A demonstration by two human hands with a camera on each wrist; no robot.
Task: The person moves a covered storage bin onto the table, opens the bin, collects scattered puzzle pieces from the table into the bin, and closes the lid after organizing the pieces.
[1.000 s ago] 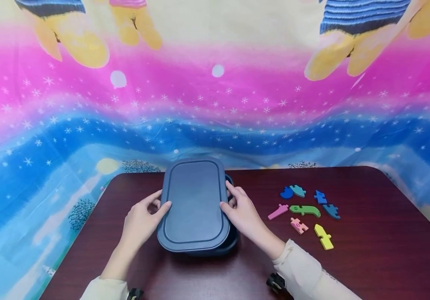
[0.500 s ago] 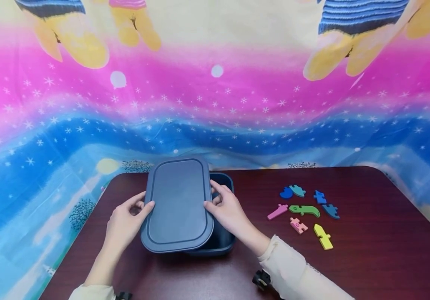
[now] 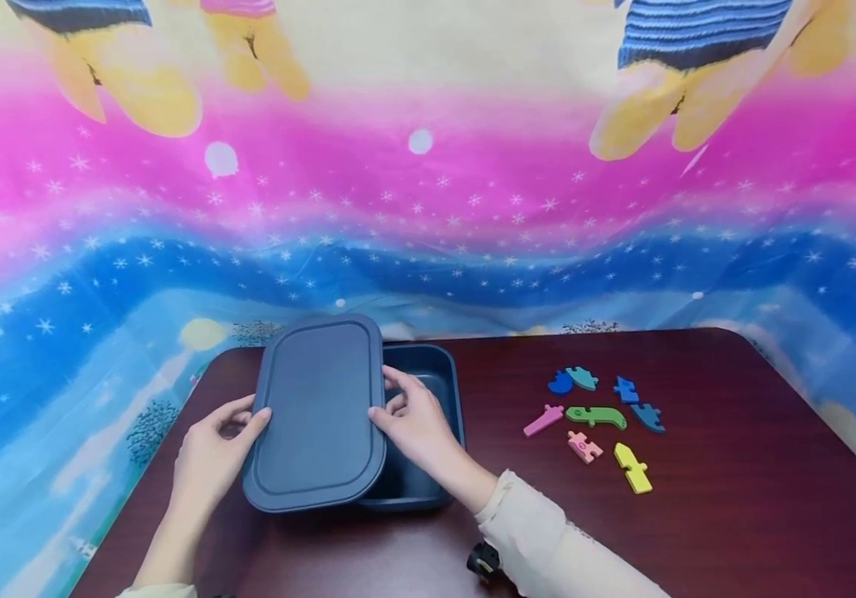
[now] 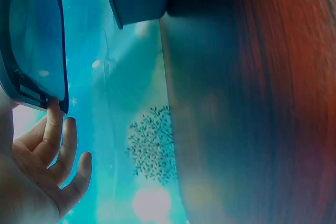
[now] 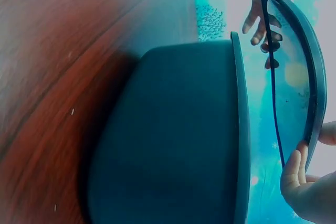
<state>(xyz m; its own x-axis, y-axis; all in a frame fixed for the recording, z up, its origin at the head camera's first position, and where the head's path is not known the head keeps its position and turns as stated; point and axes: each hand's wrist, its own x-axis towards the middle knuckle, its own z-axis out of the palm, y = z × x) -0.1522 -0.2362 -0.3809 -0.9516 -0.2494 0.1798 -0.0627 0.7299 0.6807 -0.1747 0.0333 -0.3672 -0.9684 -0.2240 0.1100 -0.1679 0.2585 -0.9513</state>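
Observation:
A dark blue-grey rectangular lid (image 3: 315, 415) with rounded corners is held raised between both hands. My left hand (image 3: 211, 453) pinches its left edge, thumb on top and fingers beneath. On the opposite edge my right hand (image 3: 420, 423) pinches the lid the same way. Under and to the right of the lid stands a matching deep box (image 3: 435, 365), uncovered along its right side; the lid hides its left part. In the right wrist view a gap shows between the lid (image 5: 315, 77) and the rim of the box (image 5: 173, 129).
Several puzzle pieces lie on the dark wooden table (image 3: 734, 498) to the right, among them a green piece (image 3: 596, 416), a yellow piece (image 3: 633, 468) and a pink piece (image 3: 543, 420). A printed cloth (image 3: 428, 208) hangs behind the table.
Both hands have carried the lid leftward off the box, so more of the box's inside shows. The puzzle pieces stay where they lay; the head view has shifted slightly.

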